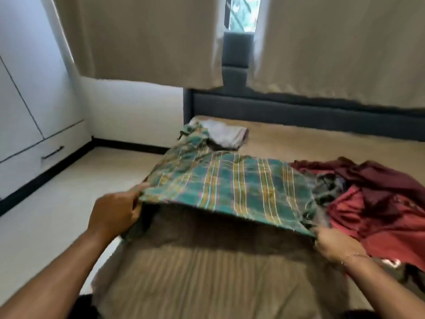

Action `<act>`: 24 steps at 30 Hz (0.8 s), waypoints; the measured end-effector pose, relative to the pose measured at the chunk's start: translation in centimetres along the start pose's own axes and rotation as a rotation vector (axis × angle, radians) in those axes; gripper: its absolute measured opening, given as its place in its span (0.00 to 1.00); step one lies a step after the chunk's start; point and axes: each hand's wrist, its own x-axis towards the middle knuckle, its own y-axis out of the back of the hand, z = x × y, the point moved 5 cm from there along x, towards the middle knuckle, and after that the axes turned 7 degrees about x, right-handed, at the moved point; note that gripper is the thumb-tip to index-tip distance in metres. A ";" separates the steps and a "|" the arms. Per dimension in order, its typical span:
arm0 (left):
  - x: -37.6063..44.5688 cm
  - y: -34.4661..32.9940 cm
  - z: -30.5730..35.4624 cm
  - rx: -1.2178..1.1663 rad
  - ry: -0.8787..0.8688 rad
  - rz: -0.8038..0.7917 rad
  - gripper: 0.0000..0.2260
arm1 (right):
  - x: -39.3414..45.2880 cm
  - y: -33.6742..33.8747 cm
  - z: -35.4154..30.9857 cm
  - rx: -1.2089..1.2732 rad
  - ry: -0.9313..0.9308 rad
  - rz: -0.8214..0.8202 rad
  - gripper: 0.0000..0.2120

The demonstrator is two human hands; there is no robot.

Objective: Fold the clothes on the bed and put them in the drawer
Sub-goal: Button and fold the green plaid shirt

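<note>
Both hands pinch the near hem of the green plaid cotton cloth (230,187), the left hand (115,215) with its fingers closed on the left corner and the right hand (335,245) closed on the right corner, lifting that edge off the beige striped bed (207,284) while the far part trails toward the bed's left edge. The crumpled maroon and red garments (379,203) lie touching the cloth's right side, so a forward fold could likely drag them along or snag. The far end looks bunched near the folded pale cloth (226,137), which may leave the fold crooked; the white drawer (46,157) stands well apart across the floor.
</note>
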 end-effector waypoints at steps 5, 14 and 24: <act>-8.1 -3.5 -1.2 0.184 -0.054 -0.289 0.21 | -4.1 -1.3 -0.1 -0.261 -0.043 -0.085 0.18; -11.6 -3.9 -0.7 0.231 -0.193 -0.642 0.22 | -6.7 -2.9 -2.3 -0.568 0.005 -0.190 0.20; -5.7 -4.4 9.1 -0.104 -0.188 -0.286 0.18 | -5.5 0.1 -14.5 -0.006 0.244 0.112 0.21</act>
